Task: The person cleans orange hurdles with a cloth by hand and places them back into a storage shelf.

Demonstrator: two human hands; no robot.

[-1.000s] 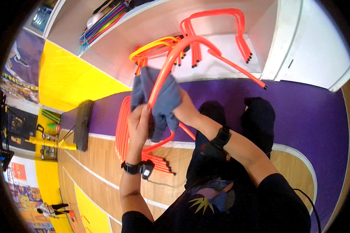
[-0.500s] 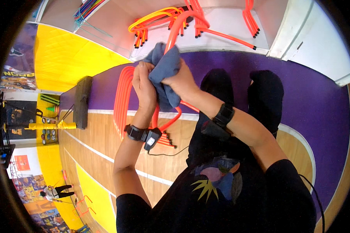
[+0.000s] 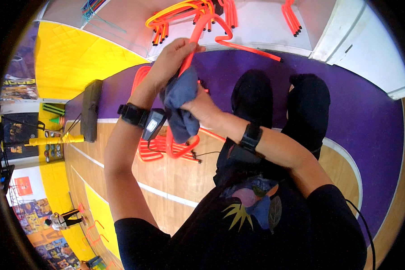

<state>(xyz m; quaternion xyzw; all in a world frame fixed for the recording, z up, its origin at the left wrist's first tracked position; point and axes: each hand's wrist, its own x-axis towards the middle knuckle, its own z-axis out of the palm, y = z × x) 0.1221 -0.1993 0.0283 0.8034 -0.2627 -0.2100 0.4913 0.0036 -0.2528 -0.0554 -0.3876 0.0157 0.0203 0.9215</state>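
Note:
An orange-red training hurdle [image 3: 247, 48] made of bent tube is held up in front of me, one black-capped leg pointing right. My left hand [image 3: 176, 56] is closed round its upper tube, below the far bend. Lower on the same tube, my right hand [image 3: 203, 107] is closed on a blue-grey cloth [image 3: 182, 118], which is wrapped about the tube and hangs down in folds. Part of the tube is hidden under the cloth, and its lower bend shows beneath.
Several matching hurdles [image 3: 159, 150] stand on the wooden floor beyond my left forearm. Yellow and orange hurdles [image 3: 177, 14] lie on a white shelf ahead, with another orange set [image 3: 291, 20] further right. A long black padded item [image 3: 91, 110] lies left. A person [image 3: 64, 220] stands far left.
My left hand has left the cloth and moved up onto the bare tube. The cloth in my right hand has slid lower along the tube, and the hurdle has shifted slightly left.

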